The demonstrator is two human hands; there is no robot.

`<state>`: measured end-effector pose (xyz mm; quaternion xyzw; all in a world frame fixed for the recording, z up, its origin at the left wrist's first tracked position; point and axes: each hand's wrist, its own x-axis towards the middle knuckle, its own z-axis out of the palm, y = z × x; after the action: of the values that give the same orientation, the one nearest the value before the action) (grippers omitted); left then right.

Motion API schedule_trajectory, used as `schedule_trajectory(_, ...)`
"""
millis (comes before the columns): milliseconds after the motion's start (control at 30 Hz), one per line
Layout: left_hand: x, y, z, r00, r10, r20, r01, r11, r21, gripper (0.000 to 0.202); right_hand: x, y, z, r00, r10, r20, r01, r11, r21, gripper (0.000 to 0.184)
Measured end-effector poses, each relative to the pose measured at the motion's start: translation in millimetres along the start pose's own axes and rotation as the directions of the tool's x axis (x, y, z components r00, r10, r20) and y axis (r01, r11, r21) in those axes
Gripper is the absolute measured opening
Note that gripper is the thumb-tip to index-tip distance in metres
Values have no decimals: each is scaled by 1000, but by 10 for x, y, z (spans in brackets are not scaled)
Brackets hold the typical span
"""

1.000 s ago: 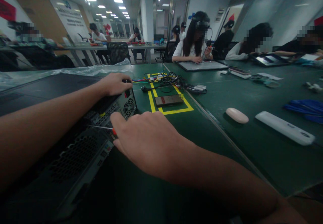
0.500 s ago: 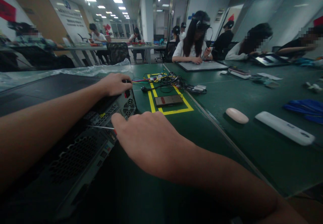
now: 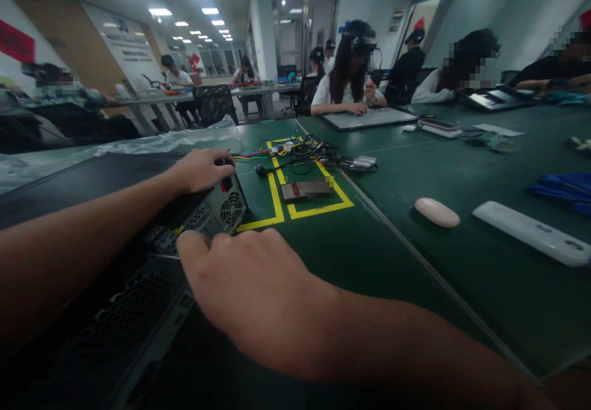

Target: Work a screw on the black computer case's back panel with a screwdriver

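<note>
A black computer case (image 3: 106, 182) lies at the left, its metal rear with the round fan grille (image 3: 231, 207) facing right. Over the top corner by that grille, my left hand (image 3: 203, 170) presses down with its fingers curled, gripping the case. My right hand (image 3: 258, 287) is closed in a fist around a screwdriver, and its handle is hidden inside the hand now. The thin metal shaft (image 3: 167, 256) points left at the rear of the case, just above the honeycomb vent (image 3: 133, 305). Whether the tip touches a screw is too dark to tell.
Beyond the case lie a tangle of cables (image 3: 314, 150) and a brown flat box (image 3: 307, 189) within yellow tape. A pink oval object (image 3: 436, 212) and a long white device (image 3: 530, 233) rest at the right. Across the table, a person (image 3: 348, 84) works at a flat panel.
My right hand has shifted left and a little down along with the screwdriver, hiding its red handle. The left hand stays on the case corner. The view has tilted slightly.
</note>
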<state>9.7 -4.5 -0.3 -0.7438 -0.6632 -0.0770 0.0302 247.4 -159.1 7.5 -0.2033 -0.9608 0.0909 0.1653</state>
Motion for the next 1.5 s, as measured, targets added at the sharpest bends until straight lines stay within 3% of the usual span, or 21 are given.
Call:
schedule_trajectory(167, -46, 69, -72, 995, 52, 85, -51, 999, -19, 55, 7, 15, 69, 999, 27, -20, -24, 993, 112, 20)
schedule_trajectory(400, -40, 6, -25, 997, 42, 71, -36, 996, -78, 52, 70, 19, 414, 971, 87, -221, -60, 990, 128, 20)
schedule_trajectory(467, -32, 3, -22, 995, 29, 91, -22, 997, -72, 55, 63, 9, 428, 972, 63, -227, -33, 990, 134, 15)
schedule_trajectory(533, -29, 17, -32, 995, 17, 103, -12, 998, -57, 57, 49, -3, 413, 958, 119, -262, -85, 987, 136, 15)
schedule_trajectory(800, -48, 69, -43, 996, -3, 94, 4, 1000, -11, 67, 48, -1, 407, 917, 63, -393, -37, 997, 75, 19)
schedule_trajectory(1100, -45, 52, -41, 997, 19, 81, -19, 1000, -3, 57, 16, -3, 243, 949, -7, -314, 21, 999, 42, 13)
schedule_trajectory(1167, -40, 56, -46, 996, 18, 87, -18, 1000, -4, 57, 10, -9, 159, 984, -6, -179, 13, 999, 38, 11)
schedule_trajectory(1267, -20, 25, -29, 997, 29, 77, -28, 1000, -14, 58, 12, -28, 36, 999, 22, -43, -19, 999, 51, 8)
schedule_trajectory(1500, 41, -93, 67, 1000, 24, -8, -24, 998, -66, 47, 41, -110, -62, 998, 57, 39, -56, 998, -18, 18)
